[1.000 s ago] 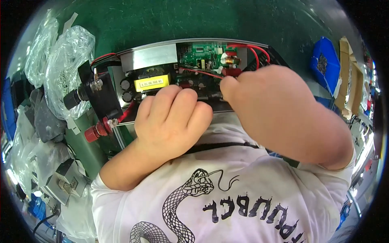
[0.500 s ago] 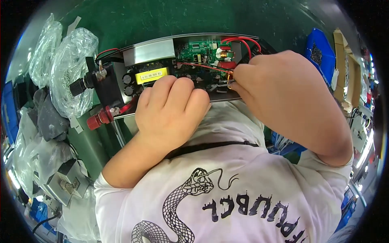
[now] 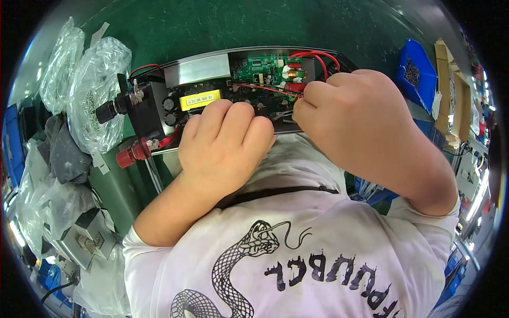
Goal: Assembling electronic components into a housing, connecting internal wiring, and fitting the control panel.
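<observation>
A power inverter with its cover off lies lengthwise before me, its metal case showing green and black circuit boards. A yellow-wrapped transformer sits on the board. At the left end panel are a black terminal and a red terminal. My left hand is closed over the near edge of the case, fingertips hidden. My right hand is closed in a pinch at the right end. Thin red and black wires run into its fingers; their ends are hidden.
Clear plastic bags lie at the left on the green table. A blue bin of small dark screws stands at the right, beside a cardboard box. Thicker red wires loop over the case's right end.
My right hand has shifted slightly left, and the orange wire loop by its fingertips is now hidden. The inverter's left end has moved slightly to the right. My left hand stays nearly in place.
</observation>
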`<act>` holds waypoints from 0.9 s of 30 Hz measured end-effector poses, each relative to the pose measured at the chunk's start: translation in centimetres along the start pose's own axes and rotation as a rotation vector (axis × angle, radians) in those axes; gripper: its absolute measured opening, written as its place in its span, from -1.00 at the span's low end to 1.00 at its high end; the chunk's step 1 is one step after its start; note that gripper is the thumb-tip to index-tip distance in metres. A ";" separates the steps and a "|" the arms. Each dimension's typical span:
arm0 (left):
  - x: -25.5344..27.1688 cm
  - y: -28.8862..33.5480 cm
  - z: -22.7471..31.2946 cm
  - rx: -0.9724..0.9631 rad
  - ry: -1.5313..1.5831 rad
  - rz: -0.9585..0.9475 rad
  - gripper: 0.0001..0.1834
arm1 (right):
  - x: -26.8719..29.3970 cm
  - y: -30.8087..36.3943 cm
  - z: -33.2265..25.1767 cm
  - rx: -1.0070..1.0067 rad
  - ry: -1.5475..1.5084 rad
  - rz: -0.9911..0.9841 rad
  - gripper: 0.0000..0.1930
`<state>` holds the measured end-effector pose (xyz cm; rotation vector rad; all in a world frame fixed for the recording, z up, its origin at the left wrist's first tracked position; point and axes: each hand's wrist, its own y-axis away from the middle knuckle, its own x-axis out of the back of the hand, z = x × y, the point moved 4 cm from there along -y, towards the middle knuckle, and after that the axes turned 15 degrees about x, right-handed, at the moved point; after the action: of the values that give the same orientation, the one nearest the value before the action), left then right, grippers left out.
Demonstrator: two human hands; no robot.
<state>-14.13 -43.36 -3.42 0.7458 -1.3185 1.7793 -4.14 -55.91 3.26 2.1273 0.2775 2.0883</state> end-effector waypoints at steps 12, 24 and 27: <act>0.0 0.0 0.0 -0.011 0.001 0.022 -0.77 | -0.2 0.1 0.2 -0.023 -0.089 -0.005 -0.92; -0.1 0.1 -0.1 -0.017 -0.010 0.013 -0.77 | 0.2 0.2 -0.9 -0.044 -0.038 0.077 -0.92; -0.1 0.1 -0.1 -0.015 -0.005 0.022 -0.77 | -0.3 0.0 -0.8 -0.018 -0.054 0.003 -0.93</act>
<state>-14.15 -43.31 -3.62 0.7305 -1.3469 1.7839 -4.96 -55.99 3.01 2.1714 0.2477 2.0232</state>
